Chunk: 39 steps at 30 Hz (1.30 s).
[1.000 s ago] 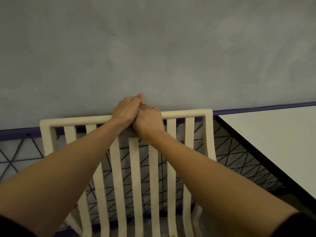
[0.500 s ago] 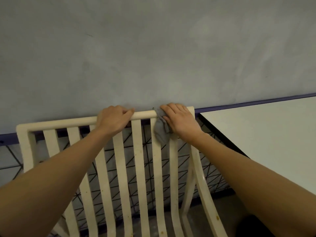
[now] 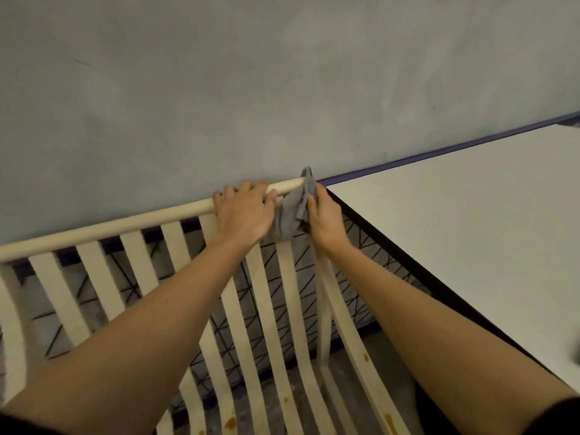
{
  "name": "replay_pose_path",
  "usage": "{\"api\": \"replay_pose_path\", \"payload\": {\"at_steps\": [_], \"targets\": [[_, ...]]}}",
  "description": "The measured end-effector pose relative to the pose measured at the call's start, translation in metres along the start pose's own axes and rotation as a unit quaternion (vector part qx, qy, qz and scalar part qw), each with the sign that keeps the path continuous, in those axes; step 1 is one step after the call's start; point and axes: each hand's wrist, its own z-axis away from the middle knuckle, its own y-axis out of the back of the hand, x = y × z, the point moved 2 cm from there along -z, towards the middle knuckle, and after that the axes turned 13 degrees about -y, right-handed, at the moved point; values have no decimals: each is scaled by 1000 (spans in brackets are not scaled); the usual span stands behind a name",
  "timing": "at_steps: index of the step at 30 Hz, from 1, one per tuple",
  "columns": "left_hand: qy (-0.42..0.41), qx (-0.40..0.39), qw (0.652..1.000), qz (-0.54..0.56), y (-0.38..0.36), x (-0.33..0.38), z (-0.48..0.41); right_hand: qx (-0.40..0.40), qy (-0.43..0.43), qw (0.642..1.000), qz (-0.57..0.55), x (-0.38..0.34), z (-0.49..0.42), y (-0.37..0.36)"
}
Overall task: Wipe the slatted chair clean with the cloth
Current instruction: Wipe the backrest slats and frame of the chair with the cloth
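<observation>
A cream slatted chair [image 3: 131, 224] fills the lower half of the view, its top rail slanting up to the right and its slats carrying brown stains lower down. My left hand [image 3: 243, 211] grips the top rail near its right end, fingers curled over it. Just to its right my right hand [image 3: 324, 219] holds a grey cloth [image 3: 293, 211] against the chair's upper right corner. The cloth is bunched and drapes over the rail end and the last slats.
A white table top [image 3: 470, 233] with a dark edge stands close on the right, almost touching the chair's right side. A grey wall [image 3: 282, 89] rises right behind the chair. Dark wire mesh [image 3: 282, 277] shows through the slats.
Both hands were together at the rail's middle a second ago. The right hand has slid the cloth to the right corner, and the left hand has followed along the rail to sit beside it.
</observation>
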Motion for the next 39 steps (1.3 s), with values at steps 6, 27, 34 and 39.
{"api": "replay_pose_path", "payload": {"at_steps": [6, 27, 34, 39], "targets": [[-14, -39, 999, -5, -2, 1, -10, -43, -97, 994, 8, 62, 56, 11], [-37, -12, 999, -19, -15, 18, -15, -39, -129, 982, 133, 87, 116, 21], [-52, -57, 997, 27, -9, 23, -2, -126, -228, 964, 61, 116, 166, 44], [-72, -76, 983, 149, -23, 68, 64, -140, -232, 958, 92, 120, 190, 58]]}}
